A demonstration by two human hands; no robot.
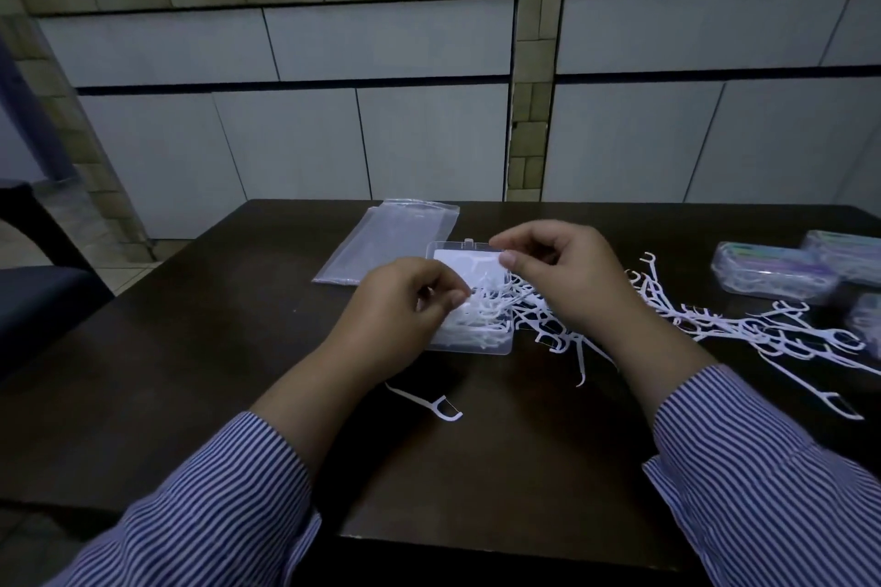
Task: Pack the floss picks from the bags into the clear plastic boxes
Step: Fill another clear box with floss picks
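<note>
At nine o'clock from the open box I see the emptied clear bag (386, 241) lying flat on the dark tabletop (214, 348). My left hand (400, 305) hovers over the clear plastic box (472, 343), its grip closed in a pinch on a white floss pick (481, 296) at the box's near-left part; more picks lie heaped inside the box. One stray pick (429, 405) lies alone on the tabletop at six o'clock from the box, between my striped sleeves (229, 505). My right hand (567, 276) is above the box's far right corner, thumb and forefinger curled together; I cannot tell whether that grip holds a pick or nothing. At three o'clock from the box, a loose scatter of floss picks (743, 329) spreads across the tabletop. Further toward three o'clock, by the edge of view, closed filled boxes (772, 272) sit close together, with coloured picks showing through their lids.
</note>
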